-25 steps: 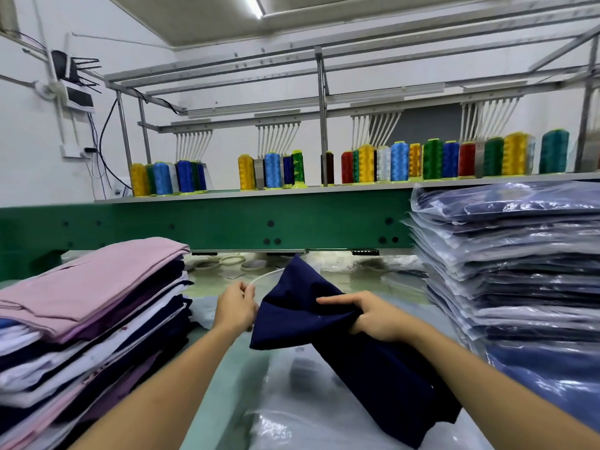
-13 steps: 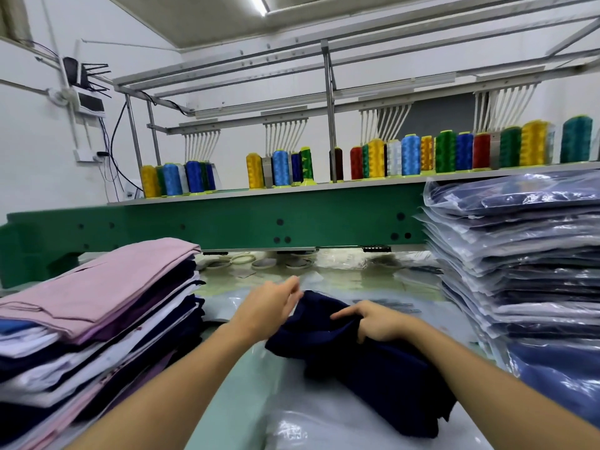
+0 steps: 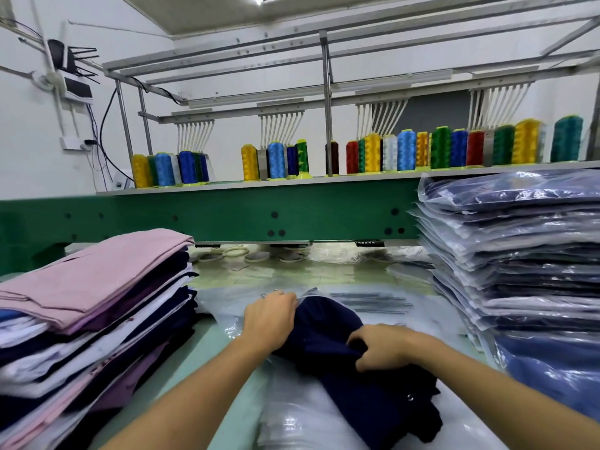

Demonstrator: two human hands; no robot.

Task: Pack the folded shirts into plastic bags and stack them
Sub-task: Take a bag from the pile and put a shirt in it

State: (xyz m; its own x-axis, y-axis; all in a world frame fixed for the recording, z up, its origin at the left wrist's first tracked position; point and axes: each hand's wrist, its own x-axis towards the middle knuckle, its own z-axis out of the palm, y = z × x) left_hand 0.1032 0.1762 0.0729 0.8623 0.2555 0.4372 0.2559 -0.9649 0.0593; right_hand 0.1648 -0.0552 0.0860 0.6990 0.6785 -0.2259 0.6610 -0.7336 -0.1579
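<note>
Head view: your left hand [image 3: 269, 319] curls its fingers over the far end of the navy shirt [image 3: 324, 332] at the mouth of the plastic bag [image 3: 373, 303], and your right hand [image 3: 380, 347] pinches bunched cloth mid-shirt, likely to feed it in, mid-table [image 3: 207, 345] between the unbagged pile [image 3: 97, 287] and the bagged stack [image 3: 519, 254].

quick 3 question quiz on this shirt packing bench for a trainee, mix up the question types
1. True or false: a pink folded shirt tops the pile of unbagged shirts.
2. The stack of shirts in clear plastic bags stands: A) on the person's left, B) on the person's right, C) up on the shelf with the thread cones.
3. What colour is the cloth shirt that the right hand grips?
Key: 1 true; 2 B; 3 dark navy.
</note>
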